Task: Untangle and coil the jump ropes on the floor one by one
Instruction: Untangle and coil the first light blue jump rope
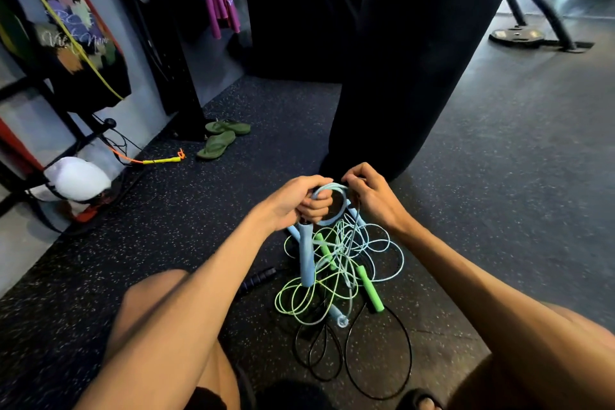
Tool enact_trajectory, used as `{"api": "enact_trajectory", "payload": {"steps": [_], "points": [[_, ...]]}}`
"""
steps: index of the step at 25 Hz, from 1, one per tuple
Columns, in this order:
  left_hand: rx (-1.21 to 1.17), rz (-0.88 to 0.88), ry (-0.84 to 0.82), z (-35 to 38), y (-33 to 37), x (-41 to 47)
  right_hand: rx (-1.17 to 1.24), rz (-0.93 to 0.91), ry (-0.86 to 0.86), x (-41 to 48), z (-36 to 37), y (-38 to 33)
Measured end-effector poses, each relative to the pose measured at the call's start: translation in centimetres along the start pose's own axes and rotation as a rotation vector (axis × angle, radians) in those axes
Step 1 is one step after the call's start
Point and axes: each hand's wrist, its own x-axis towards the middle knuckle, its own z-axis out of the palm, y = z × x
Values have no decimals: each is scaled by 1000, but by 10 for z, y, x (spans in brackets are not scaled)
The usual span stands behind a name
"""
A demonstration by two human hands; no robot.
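Ropes lie in a messy pile on the dark speckled floor, between the person's bare knees. Nearest is a thin black rope in long loops. Next, a bright green rope with a soft green handle is mixed up with a pale blue rope. Just above the pile, the left hand has its fingers curled tight round small blue loops. A blue handle hangs down from that hand. The right hand pinches the top of the same loops. Behind the hands stands a big black punching bag. Green sandals sit farther off to the left.
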Motion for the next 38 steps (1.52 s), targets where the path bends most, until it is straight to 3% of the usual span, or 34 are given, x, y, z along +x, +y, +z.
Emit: {"api": "enact_trajectory", "payload": {"steps": [4,8,11,15,18,22,29,32,34,38], "points": [[-306,84,-58,-4,6,-3,99,120,-64,-2,2,9],[-469,251,1,-9,15,-6,0,250,-225,-10,4,18],[-524,352,112,-10,20,-4,-281,248,-323,-13,4,30],[-552,479,378,-14,23,0,-653,201,-457,-18,5,43],[-382,550,554,-20,17,5,-548,159,-433,-23,12,39],[237,562,734,-19,6,12,-514,2,-448,-24,20,20],[828,374,714,-17,-10,13,-566,-217,-305,-20,15,1],[948,231,600,-16,-12,12,-588,-300,-180,-16,8,-1],[902,127,458,-16,-14,13,-609,-318,-108,-12,3,-2],[539,26,268,-10,-10,12,-628,-310,-43,-9,-3,-4]]}}
